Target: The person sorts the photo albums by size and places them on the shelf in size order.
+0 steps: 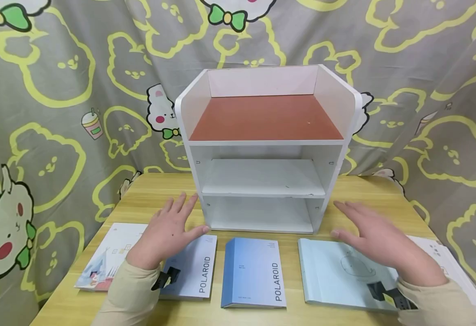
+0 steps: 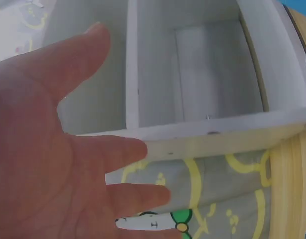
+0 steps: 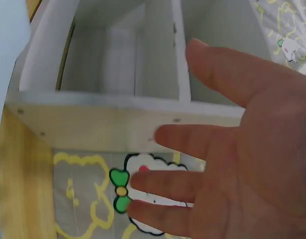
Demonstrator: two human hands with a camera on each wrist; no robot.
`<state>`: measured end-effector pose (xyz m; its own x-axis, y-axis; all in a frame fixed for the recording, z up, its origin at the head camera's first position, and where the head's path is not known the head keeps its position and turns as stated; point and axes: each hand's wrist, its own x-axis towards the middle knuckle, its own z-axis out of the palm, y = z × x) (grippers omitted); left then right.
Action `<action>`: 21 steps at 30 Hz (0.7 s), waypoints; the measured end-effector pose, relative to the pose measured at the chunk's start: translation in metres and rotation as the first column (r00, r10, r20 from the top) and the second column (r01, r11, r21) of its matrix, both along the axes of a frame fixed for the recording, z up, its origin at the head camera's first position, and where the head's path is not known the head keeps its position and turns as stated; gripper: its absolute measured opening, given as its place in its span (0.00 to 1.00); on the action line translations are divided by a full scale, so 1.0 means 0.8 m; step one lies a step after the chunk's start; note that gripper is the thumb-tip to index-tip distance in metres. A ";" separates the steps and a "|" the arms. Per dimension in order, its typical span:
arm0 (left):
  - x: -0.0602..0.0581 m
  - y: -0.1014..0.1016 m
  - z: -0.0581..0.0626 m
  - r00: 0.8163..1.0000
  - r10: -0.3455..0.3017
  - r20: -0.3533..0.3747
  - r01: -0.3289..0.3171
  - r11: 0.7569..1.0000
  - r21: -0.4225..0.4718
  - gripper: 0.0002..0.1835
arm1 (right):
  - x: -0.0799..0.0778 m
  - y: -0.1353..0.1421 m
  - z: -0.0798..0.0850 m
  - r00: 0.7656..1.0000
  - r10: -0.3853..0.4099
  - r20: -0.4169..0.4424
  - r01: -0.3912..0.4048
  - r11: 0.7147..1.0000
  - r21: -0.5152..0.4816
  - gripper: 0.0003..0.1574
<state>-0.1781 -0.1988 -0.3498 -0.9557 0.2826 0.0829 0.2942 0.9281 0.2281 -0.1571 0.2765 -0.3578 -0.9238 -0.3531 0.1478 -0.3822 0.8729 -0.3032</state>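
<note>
A small white shelf unit (image 1: 262, 188) with a reddish-brown top board (image 1: 266, 118) stands upright at the back of the table. My left hand (image 1: 168, 235), fingers spread and holding nothing, hovers by its lower left side. On the other side my right hand (image 1: 374, 240) is also spread, near the lower right side panel. In the left wrist view the fingers (image 2: 118, 154) overlap the unit's side edge; the right wrist view has the fingers (image 3: 187, 139) likewise over the opposite edge. A blue POLAROID album (image 1: 254, 274) lies between the hands.
Beneath the left arm are another POLAROID album (image 1: 197, 271) and a white illustrated book (image 1: 116, 244). A light-blue album with a whale drawing (image 1: 331, 276) lies under the right arm, beside a white book (image 1: 458, 267). A patterned grey curtain (image 1: 99, 81) hangs behind the wooden table (image 1: 152, 190).
</note>
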 end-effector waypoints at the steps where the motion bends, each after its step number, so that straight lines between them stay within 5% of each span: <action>1: 0.001 0.001 0.001 1.000 -0.006 0.016 0.006 1.000 0.024 0.55 | 0.001 -0.003 0.000 1.000 0.021 0.016 -0.021 1.000 -0.017 0.48; 9: 0.006 0.014 0.003 0.980 -0.091 0.176 0.044 0.967 0.251 0.49 | 0.009 -0.038 -0.013 0.972 0.187 0.145 -0.147 0.958 -0.244 0.41; 17: 0.007 0.036 -0.029 0.908 -0.206 0.364 0.068 0.931 0.358 0.46 | 0.012 -0.065 -0.037 0.879 0.343 0.331 -0.148 0.856 -0.495 0.39; 21: 0.010 0.044 -0.039 0.897 -0.226 0.380 0.073 0.924 0.376 0.45 | 0.016 -0.076 -0.046 0.836 0.400 0.376 -0.115 0.797 -0.593 0.39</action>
